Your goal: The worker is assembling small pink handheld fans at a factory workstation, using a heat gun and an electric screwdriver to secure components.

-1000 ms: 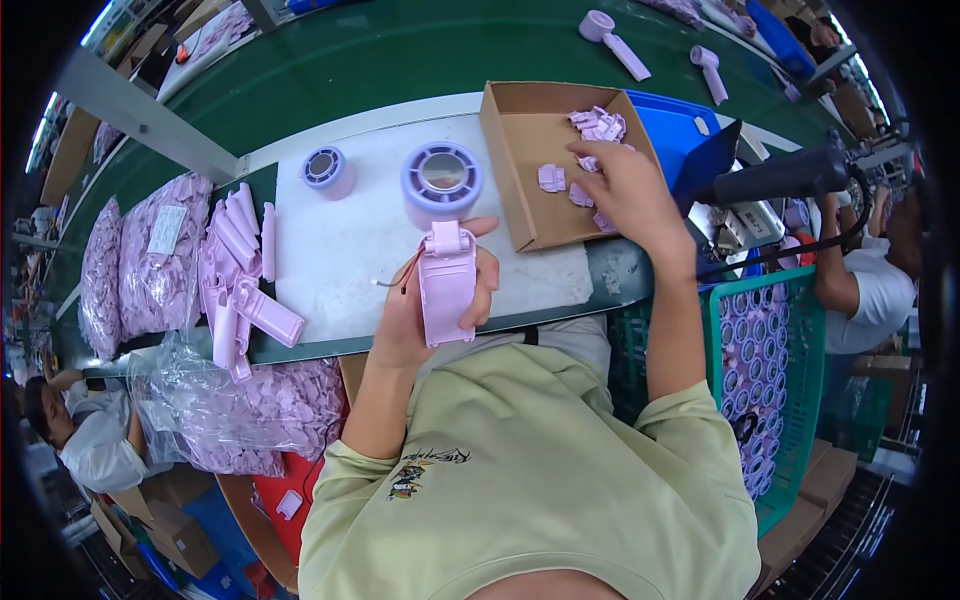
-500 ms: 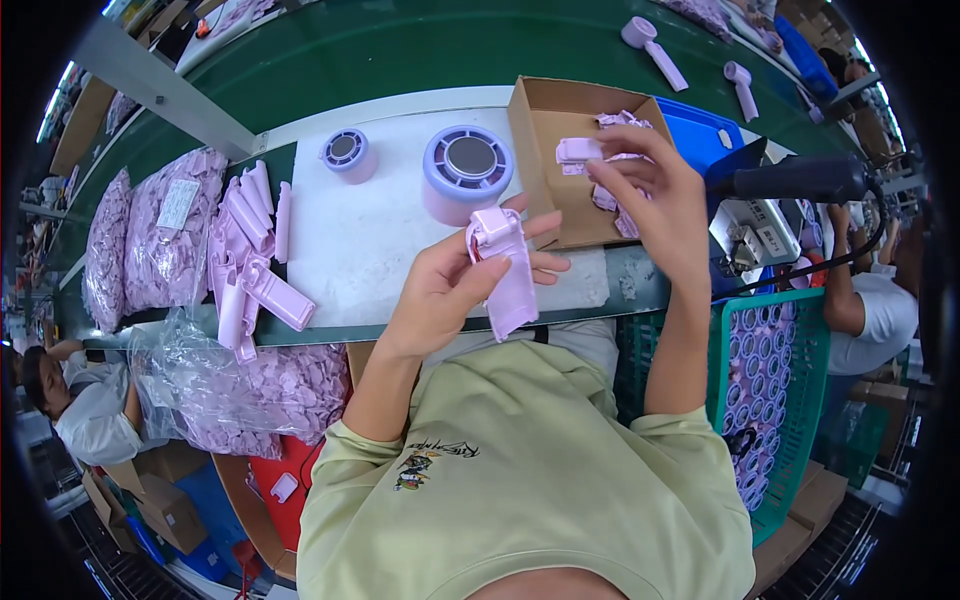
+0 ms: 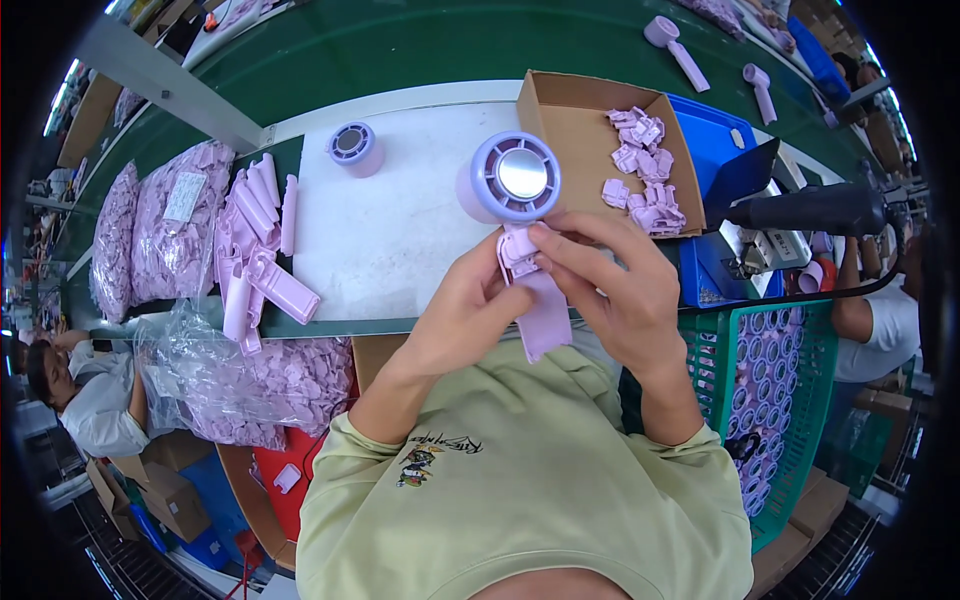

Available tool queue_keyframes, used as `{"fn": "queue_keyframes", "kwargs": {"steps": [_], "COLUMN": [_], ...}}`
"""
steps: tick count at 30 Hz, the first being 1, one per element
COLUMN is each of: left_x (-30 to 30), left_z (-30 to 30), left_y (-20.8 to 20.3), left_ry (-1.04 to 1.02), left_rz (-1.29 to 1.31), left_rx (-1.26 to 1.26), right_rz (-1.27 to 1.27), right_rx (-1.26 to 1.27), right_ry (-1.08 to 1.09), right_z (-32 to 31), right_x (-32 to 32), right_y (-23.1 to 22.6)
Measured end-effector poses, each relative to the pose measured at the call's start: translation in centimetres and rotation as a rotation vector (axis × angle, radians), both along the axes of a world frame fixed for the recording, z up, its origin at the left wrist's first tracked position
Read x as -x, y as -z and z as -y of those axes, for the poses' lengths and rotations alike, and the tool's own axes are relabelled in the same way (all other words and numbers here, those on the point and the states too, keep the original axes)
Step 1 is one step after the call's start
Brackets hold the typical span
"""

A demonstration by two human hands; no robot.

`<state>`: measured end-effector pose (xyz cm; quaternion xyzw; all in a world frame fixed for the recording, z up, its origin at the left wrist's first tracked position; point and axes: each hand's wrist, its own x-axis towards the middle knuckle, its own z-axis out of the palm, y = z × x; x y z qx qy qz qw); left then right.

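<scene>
My left hand (image 3: 460,310) is closed round the open handle of a lilac handheld fan (image 3: 545,320), just over the near edge of the work table. The fan's round head (image 3: 508,178), with a shiny disc in its middle, points away from me. At the top of the handle, my right hand (image 3: 620,290) pinches a small pink plastic part (image 3: 520,245) against it. The fingers partly cover that spot, so how the part sits is hidden. Another fan head (image 3: 356,150) stands on the white mat (image 3: 400,210), apart from both hands.
A cardboard box (image 3: 560,110) with small pink parts is at the back right, beside a blue tray (image 3: 712,180) and a black-handled tool (image 3: 810,210). Pink handle shells (image 3: 250,240) and bagged parts (image 3: 180,225) lie left. A green crate (image 3: 815,400) stands right; a conveyor (image 3: 420,50) runs behind.
My right hand has come from the cardboard box to the fan handle, bringing a small pink part. The fan has shifted right and turned, so its disc now catches the light.
</scene>
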<state>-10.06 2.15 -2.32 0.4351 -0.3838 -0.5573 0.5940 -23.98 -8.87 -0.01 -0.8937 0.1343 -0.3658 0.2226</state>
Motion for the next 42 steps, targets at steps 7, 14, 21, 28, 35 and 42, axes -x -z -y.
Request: {"fn": "queue_keyframes", "kwargs": {"steps": [7,14,21,28,35,42], "left_x": [2.3,2.9,2.0,2.7,2.8,3.3], "left_z": [1.0,0.9,1.7,3.1,2.3,1.7], "left_y": [-0.4,-0.7,1.6,0.0,0.9,1.1], "left_ry": [-0.175,-0.078,-0.105,-0.209,-0.181,-0.223], "left_rz": [-0.097,0.041,0.043,-0.469,-0.612,-0.416], "left_rx": [0.031,0.122,0.215,0.055,-0.072,-0.169], "right_rz": [0.291,-0.062,0.007,0.548,0.814,1.189], "right_rx": [-0.1,-1.48,-1.065,0.328,-0.199,-0.031], "right_ry": [0.086,-0.234,-0.053,1.161,0.594,0.481], "right_z": [-1.8,-3.4,-2.9,6.4,10.8,6.9], "right_x": [0.5,2.8,2.3,6.4,8.4,13.6], "right_y": [1.2,1.1,1.1,-0.1,-0.2,-2.9]}}
